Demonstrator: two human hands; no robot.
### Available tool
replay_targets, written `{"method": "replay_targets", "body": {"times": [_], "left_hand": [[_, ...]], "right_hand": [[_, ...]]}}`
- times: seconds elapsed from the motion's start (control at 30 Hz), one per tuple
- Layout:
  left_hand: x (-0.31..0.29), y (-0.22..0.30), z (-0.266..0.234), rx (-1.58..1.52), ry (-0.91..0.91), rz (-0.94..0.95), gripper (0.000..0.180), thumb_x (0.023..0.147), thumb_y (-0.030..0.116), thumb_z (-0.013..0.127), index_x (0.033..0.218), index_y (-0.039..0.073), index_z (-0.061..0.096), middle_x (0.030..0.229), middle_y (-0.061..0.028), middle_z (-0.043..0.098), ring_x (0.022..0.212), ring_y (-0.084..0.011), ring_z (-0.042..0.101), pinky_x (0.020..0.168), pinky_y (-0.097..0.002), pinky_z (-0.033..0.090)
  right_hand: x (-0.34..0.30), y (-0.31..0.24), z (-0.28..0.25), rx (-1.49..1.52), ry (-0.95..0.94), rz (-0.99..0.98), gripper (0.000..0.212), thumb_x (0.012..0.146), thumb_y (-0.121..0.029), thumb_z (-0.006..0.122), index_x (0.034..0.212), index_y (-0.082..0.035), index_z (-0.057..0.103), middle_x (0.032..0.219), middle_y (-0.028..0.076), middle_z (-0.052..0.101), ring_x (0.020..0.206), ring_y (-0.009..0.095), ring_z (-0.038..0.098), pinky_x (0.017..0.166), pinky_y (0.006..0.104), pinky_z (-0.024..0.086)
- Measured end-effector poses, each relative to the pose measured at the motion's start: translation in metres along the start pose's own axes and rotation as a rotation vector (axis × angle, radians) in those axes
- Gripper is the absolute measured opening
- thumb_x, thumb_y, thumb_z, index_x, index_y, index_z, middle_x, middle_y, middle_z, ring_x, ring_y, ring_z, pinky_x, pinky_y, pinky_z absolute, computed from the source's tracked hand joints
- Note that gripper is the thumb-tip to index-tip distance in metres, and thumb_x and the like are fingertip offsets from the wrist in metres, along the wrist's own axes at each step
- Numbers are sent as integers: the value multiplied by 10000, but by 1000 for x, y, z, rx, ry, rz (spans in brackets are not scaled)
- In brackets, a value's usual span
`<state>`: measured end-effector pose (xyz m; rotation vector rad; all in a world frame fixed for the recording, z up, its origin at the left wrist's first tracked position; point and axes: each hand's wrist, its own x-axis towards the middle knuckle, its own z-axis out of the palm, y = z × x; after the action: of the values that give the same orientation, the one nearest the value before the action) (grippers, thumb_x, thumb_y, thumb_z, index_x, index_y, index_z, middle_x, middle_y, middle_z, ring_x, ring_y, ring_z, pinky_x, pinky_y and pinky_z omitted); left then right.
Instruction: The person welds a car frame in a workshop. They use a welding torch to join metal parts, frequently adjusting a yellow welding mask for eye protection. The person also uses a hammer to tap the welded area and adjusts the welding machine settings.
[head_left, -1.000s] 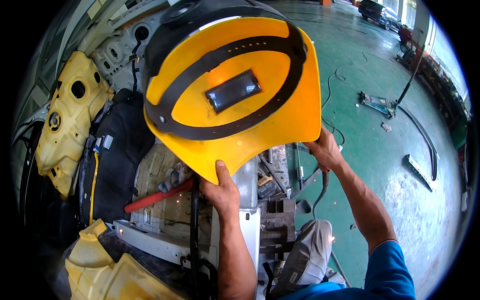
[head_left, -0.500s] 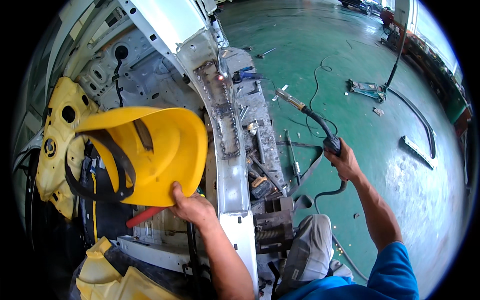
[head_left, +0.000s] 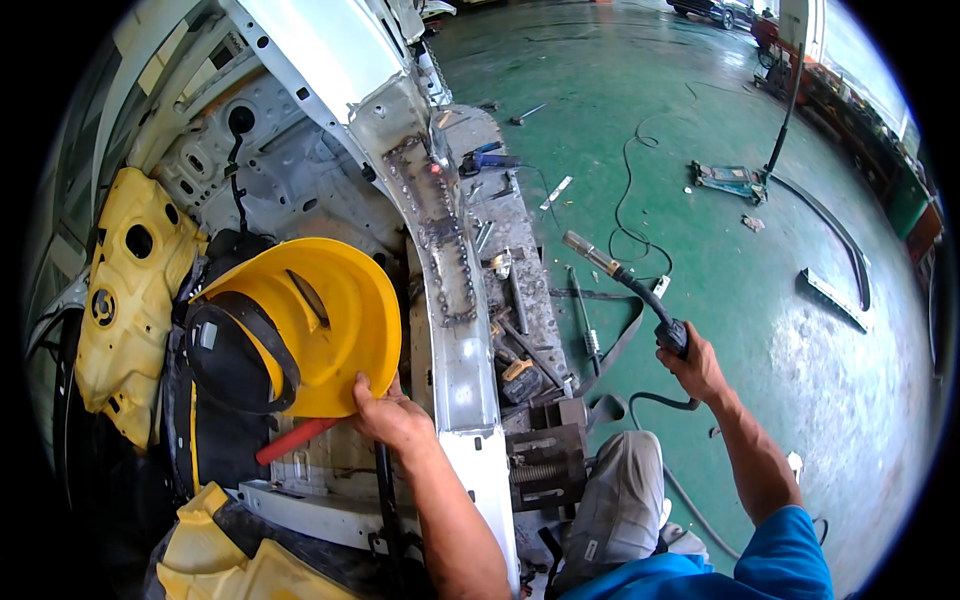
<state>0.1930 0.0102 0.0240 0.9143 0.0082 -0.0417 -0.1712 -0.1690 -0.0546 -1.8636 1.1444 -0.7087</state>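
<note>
This is a car-body workshop I'm standing in: a stripped vehicle shell (head_left: pixel 465 385) with weld beads (head_left: pixel 460 255) along it, a welding torch (head_left: pixel 628 280), a trolley jack (head_left: pixel 730 181) on the green floor (head_left: pixel 590 95), a parked car (head_left: pixel 715 11) beyond.

The left hand (head_left: pixel 393 416) grips a yellow welding mask (head_left: pixel 355 315) by its edge; the right hand (head_left: pixel 698 368) holds a welding torch (head_left: pixel 643 293) above green floor (head_left: pixel 590 130). A red spot (head_left: pixel 435 169) shows on the metal beam (head_left: pixel 463 370).

No lettering or numbers can be read.
</note>
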Motion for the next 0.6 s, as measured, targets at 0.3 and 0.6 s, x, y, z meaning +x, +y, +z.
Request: {"method": "replay_targets", "body": {"times": [0.3, 0.6], "left_hand": [[-4, -1, 3, 18, -9, -7, 453, 906, 147, 568, 1298, -41, 440, 1223, -169, 584, 1092, -278, 604, 928, -415, 492], [-3, -6, 2, 108, -31, 78, 487, 898, 132, 576, 1330, -42, 432, 1272, -187, 559, 1124, -318, 592, 928, -441, 498]], "right_hand": [[15, -37, 25, 6, -25, -107, 387, 817, -193, 716, 1091, -9, 515, 831, 210, 640, 773, 404, 627, 704, 434, 486], [72, -129, 50, 17, -43, -203, 357, 820, -234, 699, 1031, -9, 520, 787, 226, 631, 738, 408, 617, 675, 455, 467]]}}
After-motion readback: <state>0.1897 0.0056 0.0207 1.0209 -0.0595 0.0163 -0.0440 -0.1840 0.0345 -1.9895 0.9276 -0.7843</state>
